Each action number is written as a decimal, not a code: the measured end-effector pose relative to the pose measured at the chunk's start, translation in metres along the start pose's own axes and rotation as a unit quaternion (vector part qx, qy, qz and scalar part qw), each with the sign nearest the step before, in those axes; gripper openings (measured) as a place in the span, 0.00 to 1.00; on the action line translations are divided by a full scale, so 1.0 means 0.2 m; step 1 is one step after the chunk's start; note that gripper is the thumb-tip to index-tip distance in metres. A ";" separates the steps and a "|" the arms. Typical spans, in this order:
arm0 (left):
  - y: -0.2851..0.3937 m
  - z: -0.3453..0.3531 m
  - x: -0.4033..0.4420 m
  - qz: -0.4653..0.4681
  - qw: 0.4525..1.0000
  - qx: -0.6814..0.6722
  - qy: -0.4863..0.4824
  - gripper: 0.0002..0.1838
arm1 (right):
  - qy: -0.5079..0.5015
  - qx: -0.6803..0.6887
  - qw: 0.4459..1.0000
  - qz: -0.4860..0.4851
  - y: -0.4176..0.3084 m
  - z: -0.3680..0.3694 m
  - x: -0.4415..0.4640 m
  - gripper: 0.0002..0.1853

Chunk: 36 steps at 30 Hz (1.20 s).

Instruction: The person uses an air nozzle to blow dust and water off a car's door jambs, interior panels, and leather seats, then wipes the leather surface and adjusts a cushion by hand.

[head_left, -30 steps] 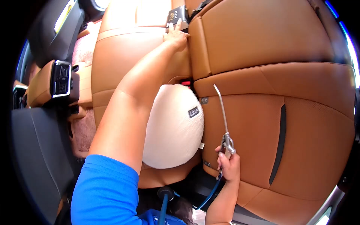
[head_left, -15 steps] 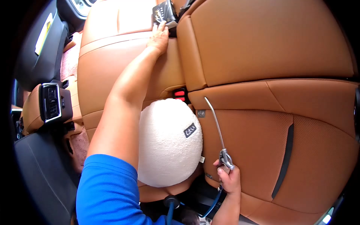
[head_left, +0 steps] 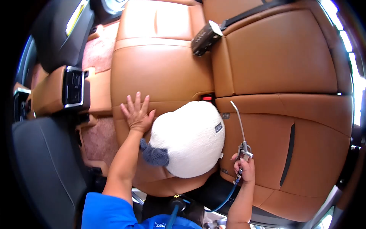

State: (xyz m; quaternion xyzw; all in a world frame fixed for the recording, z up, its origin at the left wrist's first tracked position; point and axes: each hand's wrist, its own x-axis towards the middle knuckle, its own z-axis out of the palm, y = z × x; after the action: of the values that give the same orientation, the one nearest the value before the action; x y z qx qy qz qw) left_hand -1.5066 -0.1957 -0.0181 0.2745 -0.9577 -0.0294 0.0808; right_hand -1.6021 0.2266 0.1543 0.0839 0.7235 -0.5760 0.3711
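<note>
My left hand rests flat on the brown leather seat cushion, its fingers spread, with nothing in it. Just right of it lies a plump white plush cushion with a small dark label and a dark grey fluffy part on its near left side. My right hand is wrapped round the handle of an air blow gun. The gun's long thin nozzle points away from me, bent at the tip, beside the brown seat back. From the handle a blue hose curves down and left.
A black tissue pack leans against the seat back at the far side. Between the seats is a red buckle. On the left stand a center console with air vents and a dark front seat, above pink carpet.
My left hand has let go of the black pack and come back to the seat beside the white cushion. The pack now sits tilted against the seat back. My right hand still holds the blow gun.
</note>
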 end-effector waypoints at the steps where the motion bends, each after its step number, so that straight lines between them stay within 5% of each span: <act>1: -0.01 -0.01 0.01 -0.001 1.000 -0.006 -0.001 0.37 | -0.031 -0.006 0.999 -0.016 -0.08 0.09 -0.02 0.13; 3: -0.02 -0.03 0.01 -0.005 1.000 -0.016 -0.008 0.37 | -0.119 -0.162 0.972 -0.118 -0.24 0.43 -0.08 0.15; 4: -0.02 -0.01 0.00 -0.001 1.000 -0.029 -0.003 0.37 | -0.172 -0.324 0.908 -0.204 -0.34 0.66 -0.09 0.17; 6: -0.03 -0.02 0.00 0.002 0.999 -0.038 0.003 0.37 | -0.130 -0.361 0.919 -0.088 -0.42 0.84 0.00 0.22; 12: -0.03 0.03 -0.01 0.003 0.999 -0.037 0.016 0.37 | 0.005 -0.448 0.865 -0.227 -0.60 1.14 0.23 0.27; 18: 0.00 0.03 -0.02 -0.005 0.999 -0.043 0.004 0.38 | 0.149 -0.348 0.874 -0.305 -1.02 1.31 0.75 0.20; 24: -0.01 0.06 -0.03 -0.003 0.997 -0.070 0.018 0.38 | 0.116 -0.348 0.880 -0.300 -1.06 1.34 0.74 0.19; 25: 0.07 0.07 -0.01 0.018 0.996 -0.089 0.020 0.38 | 0.054 -0.379 0.851 -0.360 -1.00 1.34 0.70 0.19; 26: -0.03 0.07 -0.04 0.009 0.997 -0.080 0.020 0.38 | -0.041 -0.300 0.914 -0.271 -0.89 1.38 0.77 0.18; 30: -0.02 0.00 -0.02 -0.010 0.997 -0.076 -0.022 0.37 | 0.009 -0.258 0.912 -0.320 -0.96 1.47 0.64 0.13; 32: -0.02 -0.06 -0.01 -0.020 0.993 -0.078 -0.091 0.36 | -0.144 -0.404 0.827 -0.364 -0.89 1.66 0.41 0.12; 34: -0.03 -0.11 0.00 -0.027 0.989 -0.074 -0.124 0.35 | -0.242 -0.422 0.838 -0.246 -0.87 1.75 0.32 0.15; 36: -0.04 -0.12 -0.02 -0.003 0.996 -0.060 -0.067 0.35 | -0.301 -0.521 0.688 -0.407 -0.55 1.89 0.34 0.25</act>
State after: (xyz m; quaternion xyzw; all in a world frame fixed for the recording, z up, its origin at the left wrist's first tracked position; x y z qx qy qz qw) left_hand -1.4949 -0.2001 0.0037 0.2695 -0.9567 -0.1052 0.0324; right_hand -1.5448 -0.1675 0.1720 -0.6030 0.7201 -0.1956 0.2820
